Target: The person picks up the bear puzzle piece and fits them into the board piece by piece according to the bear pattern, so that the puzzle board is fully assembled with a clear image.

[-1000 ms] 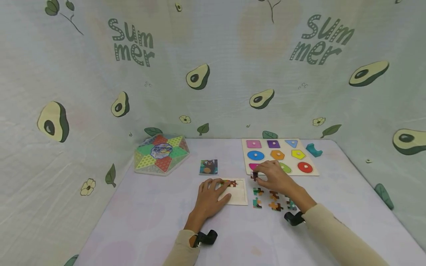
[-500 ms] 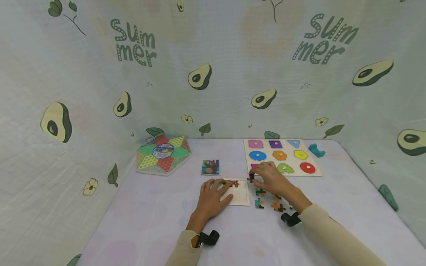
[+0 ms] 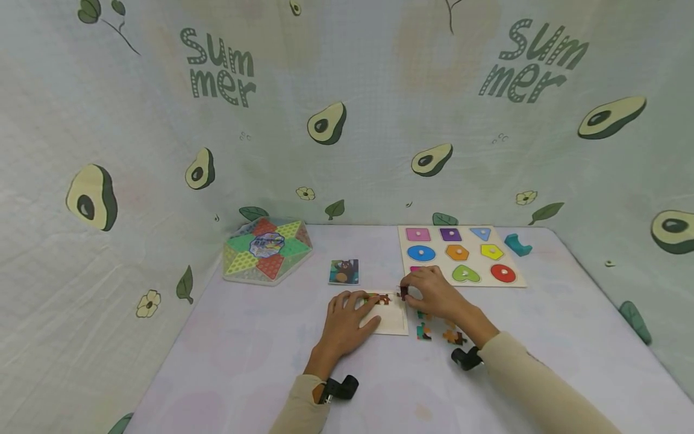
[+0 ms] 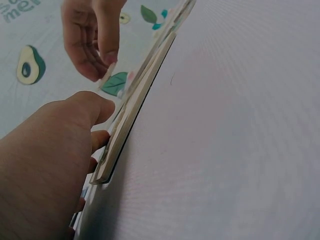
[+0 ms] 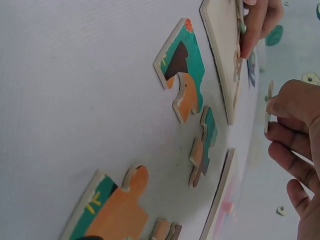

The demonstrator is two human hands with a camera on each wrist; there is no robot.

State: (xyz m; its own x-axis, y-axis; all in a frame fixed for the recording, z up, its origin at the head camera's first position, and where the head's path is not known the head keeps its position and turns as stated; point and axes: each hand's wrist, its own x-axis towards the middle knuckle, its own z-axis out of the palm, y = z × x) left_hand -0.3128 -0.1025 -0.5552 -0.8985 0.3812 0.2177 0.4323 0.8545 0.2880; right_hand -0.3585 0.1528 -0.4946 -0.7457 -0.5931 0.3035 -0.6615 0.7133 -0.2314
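Observation:
My left hand [image 3: 343,322] rests on the left side of a pale wooden puzzle tray [image 3: 391,324], its fingers spread over the frame and its fingertips near the fitted pieces. A brown puzzle piece [image 3: 384,299] lies in the tray's upper part, beside a greenish one partly under the fingers. Between thumb and fingers, my right hand [image 3: 436,293] pinches a dark brown puzzle piece [image 3: 403,293] above the tray's upper right corner. That held piece [image 5: 269,107] appears edge-on in the right wrist view, raised off the table. Loose puzzle pieces [image 5: 187,65] lie right of the tray, some hidden by the right arm.
Behind the right hand lies a shape board [image 3: 434,268] with coloured knobbed shapes. A teal curved block [image 3: 518,245] sits beside it. A small bear picture [image 3: 344,272] lies beyond the tray. Back left stands a star-patterned hexagonal game box [image 3: 267,250].
My right hand has moved left with the puzzle piece, from beside the shape board to the tray's upper right corner. The left hand stays on the tray.

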